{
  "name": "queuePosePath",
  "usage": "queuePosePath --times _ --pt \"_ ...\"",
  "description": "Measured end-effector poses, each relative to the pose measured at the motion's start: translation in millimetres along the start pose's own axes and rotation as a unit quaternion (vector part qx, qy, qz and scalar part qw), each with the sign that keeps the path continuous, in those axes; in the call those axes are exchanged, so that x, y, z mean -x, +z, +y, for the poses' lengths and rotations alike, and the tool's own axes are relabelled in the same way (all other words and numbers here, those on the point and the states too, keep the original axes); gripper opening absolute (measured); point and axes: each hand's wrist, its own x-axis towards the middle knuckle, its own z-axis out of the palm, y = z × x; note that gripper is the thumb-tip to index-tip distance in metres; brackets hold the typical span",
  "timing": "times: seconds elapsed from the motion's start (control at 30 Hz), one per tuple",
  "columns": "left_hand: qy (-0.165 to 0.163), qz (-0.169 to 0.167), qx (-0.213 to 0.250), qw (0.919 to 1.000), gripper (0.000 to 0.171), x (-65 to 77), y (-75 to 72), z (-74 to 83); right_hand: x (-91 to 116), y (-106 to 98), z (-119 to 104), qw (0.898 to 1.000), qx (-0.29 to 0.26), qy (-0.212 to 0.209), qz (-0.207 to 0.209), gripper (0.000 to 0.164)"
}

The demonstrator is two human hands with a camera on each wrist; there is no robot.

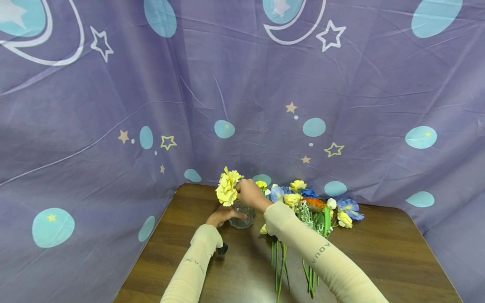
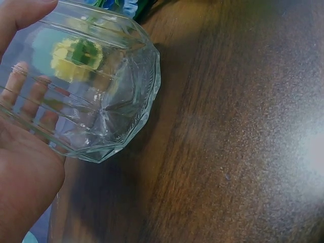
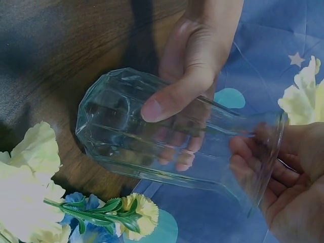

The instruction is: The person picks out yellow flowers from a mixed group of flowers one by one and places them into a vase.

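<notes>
A clear, faceted glass vase (image 3: 116, 152) stands on the table, and my left hand (image 1: 223, 215) grips its side. The left thumb crosses the near face; the other fingers show through the glass in the right wrist view. At the vase's flared mouth is my right hand (image 1: 253, 194), fingers curled close to the rim. It holds a yellow ruffled flower (image 1: 228, 187), whose head sticks out to the left above the vase. The flower's stem and the exact pinch are hidden. In the left wrist view the vase bottom (image 2: 109, 116) is seen close up.
Right of the vase lie several artificial flowers: yellow blooms (image 1: 292, 199), blue petals (image 1: 349, 207), an orange flower (image 1: 313, 204) and long green stems (image 1: 280, 269). The right forearm passes over some of them. A purple patterned curtain (image 1: 242, 92) hangs behind the wooden table (image 1: 382, 252).
</notes>
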Motion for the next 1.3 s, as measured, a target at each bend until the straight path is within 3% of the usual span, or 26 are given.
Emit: queuePosePath --times 0.17,0.37,0.57,0.73,1.0,1.3 --pt "-0.001 0.001 -0.004 1.0000 0.106 -0.9 0.8 -1.5 2.6 -0.5 0.6 1.000 -0.007 -0.005 0.010 0.050" --pt "-0.005 -0.007 0.003 1.0000 0.099 0.8 0.4 -0.9 6.5 -4.8 1.7 0.999 -0.012 -0.043 0.020 0.052" --pt "-0.025 -0.016 -0.009 0.9995 0.103 2.5 -0.6 0.3 12.6 -15.6 -0.2 0.997 -0.022 -0.071 0.023 0.052" --pt "-0.017 -0.015 -0.010 0.9997 0.106 1.3 -1.5 0.3 17.6 -25.3 -2.1 0.996 -0.032 -0.086 0.019 0.047" --pt "-0.065 -0.027 -0.036 0.9969 0.117 3.9 -2.4 4.0 26.8 -43.1 -2.8 0.997 -0.054 -0.050 0.000 0.020" --pt "-0.013 -0.006 -0.006 0.9999 0.106 2.9 -0.8 4.0 44.1 -62.5 8.3 0.998 -0.063 -0.017 0.003 0.012"
